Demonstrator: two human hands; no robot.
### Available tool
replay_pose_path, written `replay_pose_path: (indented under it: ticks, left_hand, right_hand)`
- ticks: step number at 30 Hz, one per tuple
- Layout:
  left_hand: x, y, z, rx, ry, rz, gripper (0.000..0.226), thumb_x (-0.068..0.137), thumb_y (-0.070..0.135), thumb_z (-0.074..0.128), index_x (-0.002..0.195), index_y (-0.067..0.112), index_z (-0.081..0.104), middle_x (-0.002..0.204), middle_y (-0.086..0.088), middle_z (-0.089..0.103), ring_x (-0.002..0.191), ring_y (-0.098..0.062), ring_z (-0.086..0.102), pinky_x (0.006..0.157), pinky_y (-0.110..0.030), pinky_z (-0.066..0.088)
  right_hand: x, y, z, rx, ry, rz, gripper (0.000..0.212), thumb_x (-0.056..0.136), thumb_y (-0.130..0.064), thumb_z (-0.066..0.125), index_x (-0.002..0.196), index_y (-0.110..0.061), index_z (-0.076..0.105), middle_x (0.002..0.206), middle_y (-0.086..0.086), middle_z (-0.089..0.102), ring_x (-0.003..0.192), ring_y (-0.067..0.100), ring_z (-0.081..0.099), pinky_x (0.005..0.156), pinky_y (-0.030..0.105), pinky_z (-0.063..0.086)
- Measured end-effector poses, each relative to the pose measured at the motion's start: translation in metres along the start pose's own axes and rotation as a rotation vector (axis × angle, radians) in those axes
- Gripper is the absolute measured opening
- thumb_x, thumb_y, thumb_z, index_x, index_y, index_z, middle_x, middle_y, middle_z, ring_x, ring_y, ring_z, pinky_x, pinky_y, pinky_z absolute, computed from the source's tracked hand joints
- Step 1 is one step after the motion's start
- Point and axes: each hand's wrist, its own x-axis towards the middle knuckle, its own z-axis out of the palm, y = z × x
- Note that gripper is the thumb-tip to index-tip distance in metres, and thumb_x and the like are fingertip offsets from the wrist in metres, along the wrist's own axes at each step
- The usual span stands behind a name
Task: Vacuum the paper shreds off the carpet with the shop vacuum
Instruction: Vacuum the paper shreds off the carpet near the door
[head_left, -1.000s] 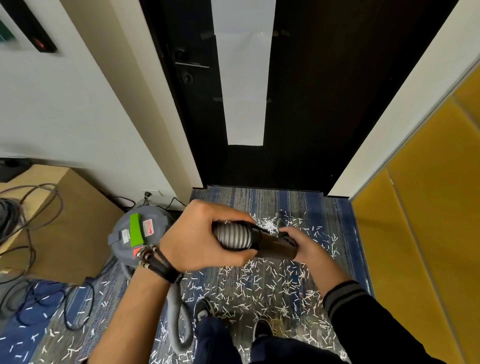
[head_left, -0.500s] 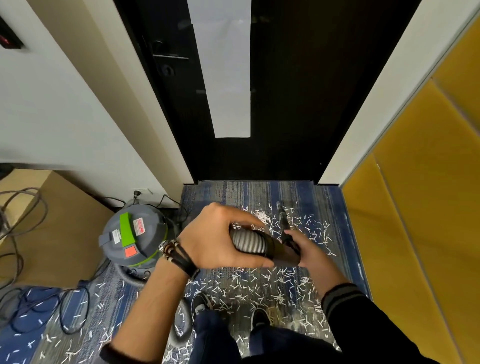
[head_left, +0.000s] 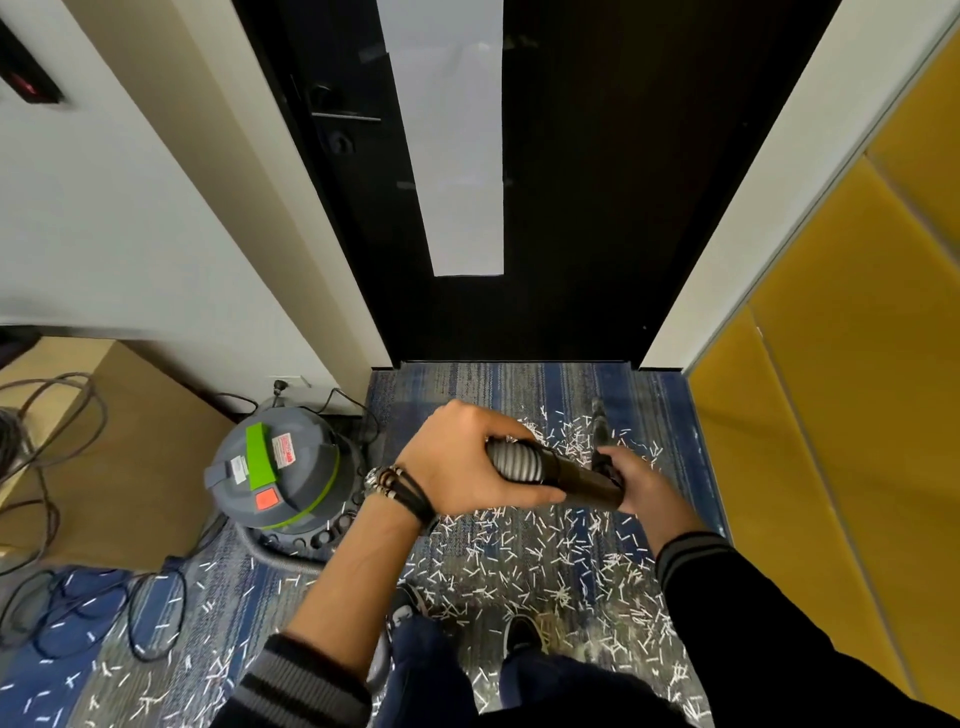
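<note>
Blue carpet (head_left: 493, 384) before dark door (head_left: 597, 208); I see one shop vacuum (head_left: 275, 467) left; left hand (head_left: 462, 462) grips ribbed hose (head_left: 511, 460); right hand (head_left: 636, 486) grips black wand (head_left: 582, 480); paper shreds (head_left: 545, 561) beyond counting, strewn near

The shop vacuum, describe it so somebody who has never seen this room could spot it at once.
Start at the black door and drop to the foot of the white wall on its left. The shop vacuum stands there on the carpet, beside a tan box. It is the only round grey drum, with a lime green handle and an orange patch on its lid.
</note>
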Motion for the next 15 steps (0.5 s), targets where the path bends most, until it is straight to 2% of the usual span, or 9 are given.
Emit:
replay_pose_path:
  ticks: [4,7,10,12,14,15]
  left_hand:
    - [-0.003,0.000,0.002,0.002,-0.008,0.016,0.051,0.072,0.078,0.072,0.098,0.034,0.079,0.081,0.020,0.072,0.076,0.001,0.068,0.069,-0.028,0.058]
    - [-0.008,-0.003,-0.006,0.055,0.034,0.038,0.049,0.073,0.078,0.071,0.098,0.036,0.079,0.081,0.020,0.073,0.076,-0.001,0.068,0.068,-0.030,0.058]
    - [-0.011,-0.002,-0.015,0.029,0.033,0.084,0.045,0.074,0.076,0.074,0.096,0.037,0.079,0.080,0.020,0.073,0.075,-0.003,0.069,0.066,-0.031,0.057]
    - [-0.011,-0.002,-0.019,-0.035,0.011,0.097,0.043,0.073,0.073,0.078,0.095,0.036,0.080,0.081,0.020,0.074,0.075,-0.004,0.071,0.067,-0.031,0.058]
    - [-0.009,-0.002,-0.020,-0.090,-0.016,0.100,0.043,0.072,0.069,0.082,0.096,0.034,0.081,0.084,0.021,0.075,0.077,-0.005,0.072,0.069,-0.030,0.058]
    - [-0.009,-0.002,-0.018,-0.105,-0.026,0.100,0.042,0.072,0.067,0.083,0.096,0.033,0.081,0.084,0.022,0.075,0.077,-0.005,0.072,0.070,-0.030,0.059]
  right_hand:
    - [-0.004,0.008,-0.006,0.041,0.033,0.028,0.021,0.102,-0.026,0.048,0.114,-0.008,0.046,0.079,0.013,0.057,0.061,0.023,0.056,0.051,0.028,0.053]
    - [-0.004,0.014,0.003,0.074,-0.010,0.028,0.023,0.101,-0.023,0.049,0.118,-0.007,0.046,0.086,0.014,0.058,0.066,0.023,0.057,0.055,0.029,0.056]
    - [-0.006,0.019,0.010,0.105,-0.068,0.035,0.013,0.100,-0.021,0.047,0.100,-0.008,0.049,0.078,0.012,0.055,0.062,0.022,0.055,0.055,0.027,0.054]
    - [-0.008,0.028,0.010,0.130,-0.090,0.027,0.015,0.101,-0.022,0.046,0.092,-0.010,0.049,0.075,0.012,0.053,0.066,0.024,0.055,0.066,0.033,0.054]
    - [-0.010,0.038,0.003,0.194,-0.099,0.025,0.016,0.100,-0.024,0.047,0.097,-0.009,0.050,0.079,0.013,0.054,0.072,0.025,0.055,0.079,0.039,0.051]
    - [-0.011,0.042,-0.002,0.201,-0.087,0.031,0.015,0.100,-0.023,0.047,0.098,-0.008,0.050,0.079,0.013,0.053,0.072,0.025,0.055,0.079,0.040,0.052]
